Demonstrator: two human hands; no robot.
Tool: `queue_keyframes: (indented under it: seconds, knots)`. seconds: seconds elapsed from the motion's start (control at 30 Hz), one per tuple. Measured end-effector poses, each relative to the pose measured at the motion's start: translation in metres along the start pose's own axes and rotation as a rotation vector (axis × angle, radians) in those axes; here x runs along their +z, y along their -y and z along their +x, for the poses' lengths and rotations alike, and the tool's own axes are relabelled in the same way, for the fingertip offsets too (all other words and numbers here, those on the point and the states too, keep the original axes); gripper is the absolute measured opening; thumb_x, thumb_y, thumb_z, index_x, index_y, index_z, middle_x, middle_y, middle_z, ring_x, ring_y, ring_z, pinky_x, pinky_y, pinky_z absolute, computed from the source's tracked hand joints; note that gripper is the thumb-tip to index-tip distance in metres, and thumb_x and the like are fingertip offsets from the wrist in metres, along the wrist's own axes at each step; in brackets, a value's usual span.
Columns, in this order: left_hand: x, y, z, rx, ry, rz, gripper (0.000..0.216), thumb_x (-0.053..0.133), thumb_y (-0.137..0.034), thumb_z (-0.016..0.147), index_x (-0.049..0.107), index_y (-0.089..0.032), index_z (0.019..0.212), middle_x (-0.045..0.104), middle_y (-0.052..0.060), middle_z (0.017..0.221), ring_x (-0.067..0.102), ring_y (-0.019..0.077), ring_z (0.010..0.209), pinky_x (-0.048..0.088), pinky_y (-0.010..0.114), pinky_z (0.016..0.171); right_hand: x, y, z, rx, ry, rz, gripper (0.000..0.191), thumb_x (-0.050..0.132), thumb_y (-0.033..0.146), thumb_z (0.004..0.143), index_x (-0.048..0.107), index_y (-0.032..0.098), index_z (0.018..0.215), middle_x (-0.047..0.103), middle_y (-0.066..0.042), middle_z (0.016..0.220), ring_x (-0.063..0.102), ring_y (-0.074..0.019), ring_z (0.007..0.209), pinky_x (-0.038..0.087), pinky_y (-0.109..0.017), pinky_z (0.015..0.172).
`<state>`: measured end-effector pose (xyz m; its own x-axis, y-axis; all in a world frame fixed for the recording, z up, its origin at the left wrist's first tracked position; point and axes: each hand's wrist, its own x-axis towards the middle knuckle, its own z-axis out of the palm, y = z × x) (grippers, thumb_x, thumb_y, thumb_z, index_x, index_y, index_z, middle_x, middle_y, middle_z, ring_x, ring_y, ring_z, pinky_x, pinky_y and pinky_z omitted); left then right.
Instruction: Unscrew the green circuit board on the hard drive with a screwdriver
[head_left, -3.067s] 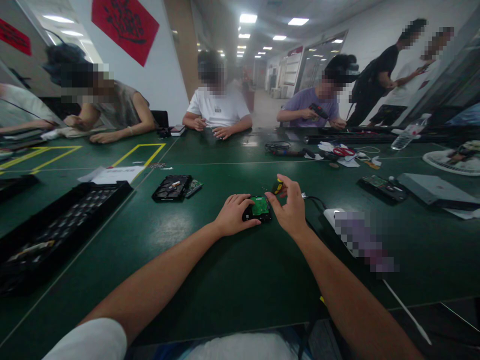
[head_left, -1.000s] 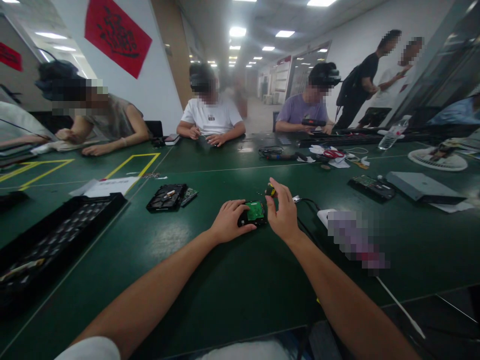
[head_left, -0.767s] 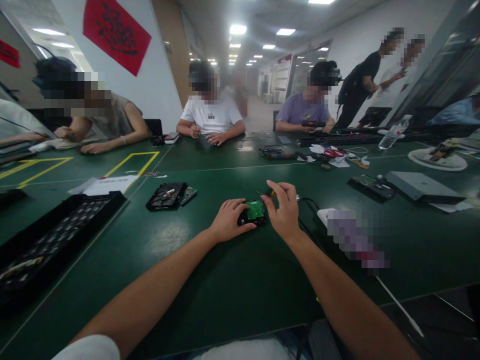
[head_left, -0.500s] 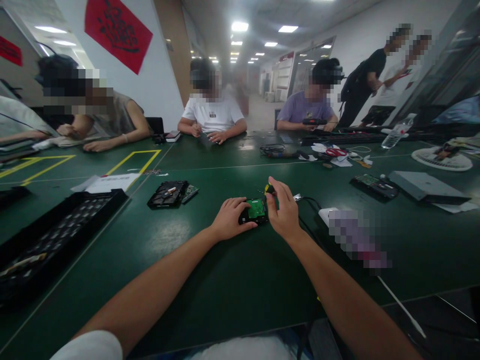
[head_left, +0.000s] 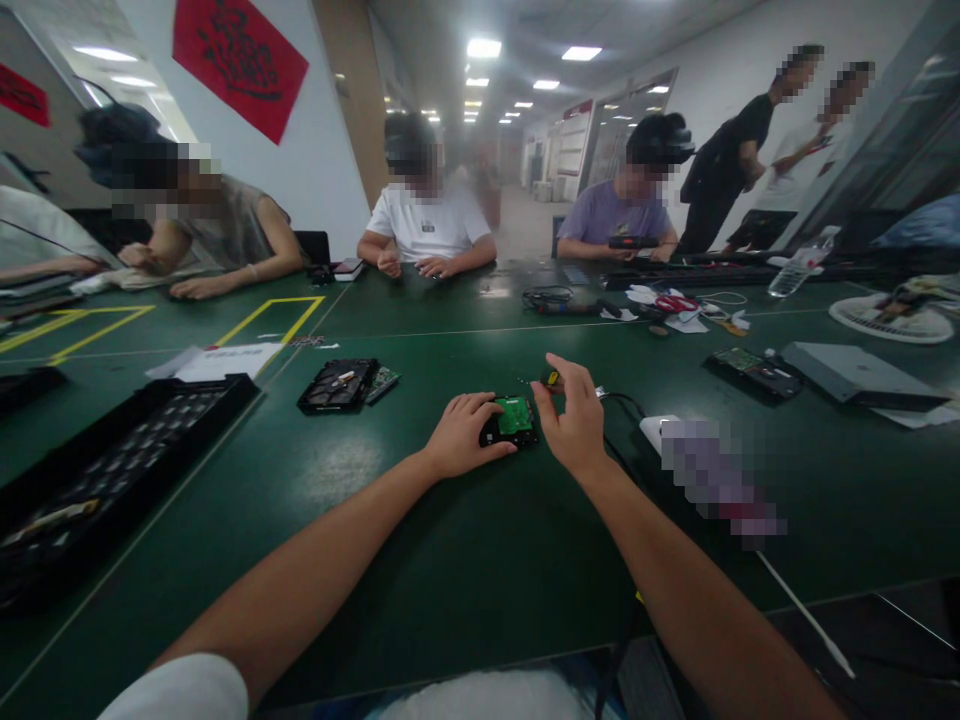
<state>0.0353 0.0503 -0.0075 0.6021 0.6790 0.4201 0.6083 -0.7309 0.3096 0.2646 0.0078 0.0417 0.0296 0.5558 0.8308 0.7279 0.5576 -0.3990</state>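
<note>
A black hard drive [head_left: 512, 421] with a green circuit board facing up lies flat on the green table. My left hand [head_left: 463, 436] grips its left side, thumb along the near edge and fingers over the board. Just right of the drive, my right hand [head_left: 574, 420] is closed around a small screwdriver [head_left: 553, 378] with a yellow and black handle. The fingers hide most of the tool, and its tip appears clear of the drive. Tiny screws [head_left: 523, 380] rest on the table beyond the drive.
To the left are a long black tray [head_left: 127, 470] and an opened drive casing [head_left: 337, 385] beside a loose board [head_left: 382, 384]. On the right lie a covered phone-like item [head_left: 654, 430] with a cable, another drive [head_left: 754, 373] and a grey box [head_left: 862, 375]. Co-workers sit opposite.
My right hand has shifted slightly right, and the screwdriver has tilted from near upright toward lying sideways in the fingers. My left hand and the hard drive stay put.
</note>
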Motion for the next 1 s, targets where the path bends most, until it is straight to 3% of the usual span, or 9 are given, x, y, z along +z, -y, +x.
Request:
queue_keyframes:
  seconds: [0.13,0.3,0.57,0.8,1.0]
  knots:
    - [-0.0007,-0.0006,0.0003,-0.009,0.006,0.003,0.069,0.075,-0.073,0.089,0.065,-0.024,0.135,0.06,0.016,0.151,0.055,0.0384,0.141,0.04,0.06,0.12,-0.0019,0.0013,0.0013,-0.001,-0.009,-0.025,0.041,0.062,0.036,0.105,0.06,0.029,0.145,0.066,-0.012,0.122,0.068,-0.0276,0.106,0.063,-0.048,0.091]
    - [-0.0013,-0.0013,0.0001,-0.006,0.003,-0.008,0.068,0.075,-0.073,0.089,0.065,-0.025,0.135,0.06,0.016,0.152,0.055,0.0385,0.141,0.04,0.06,0.121,-0.0013,0.0016,0.0011,-0.035,0.049,0.021,0.046,0.051,0.028,0.109,0.051,0.029,0.155,0.068,-0.013,0.134,0.069,-0.028,0.115,0.062,-0.05,0.099]
    - [-0.0001,-0.0004,-0.0001,-0.007,0.005,0.006,0.069,0.075,-0.073,0.089,0.064,-0.024,0.136,0.059,0.016,0.152,0.054,0.0387,0.142,0.04,0.061,0.121,-0.0039,0.0007,0.0028,-0.007,0.032,-0.021,0.046,0.064,0.036,0.104,0.058,0.032,0.149,0.064,-0.011,0.121,0.068,-0.0269,0.105,0.064,-0.047,0.09]
    - [-0.001,-0.0013,0.0003,-0.005,0.002,-0.017,0.067,0.075,-0.073,0.088,0.065,-0.025,0.134,0.06,0.016,0.152,0.055,0.0386,0.141,0.04,0.061,0.12,-0.001,0.0034,0.0019,-0.056,0.087,0.025,0.051,0.05,0.027,0.109,0.046,0.03,0.159,0.065,-0.014,0.139,0.065,-0.0292,0.124,0.06,-0.051,0.104]
    - [-0.001,-0.0018,0.0005,-0.02,0.0,-0.017,0.067,0.077,-0.072,0.088,0.065,-0.026,0.135,0.059,0.015,0.152,0.055,0.0391,0.141,0.04,0.062,0.121,-0.0016,0.0007,0.0017,0.004,-0.003,-0.043,0.048,0.067,0.038,0.102,0.055,0.026,0.146,0.064,-0.014,0.124,0.068,-0.0281,0.102,0.064,-0.05,0.09]
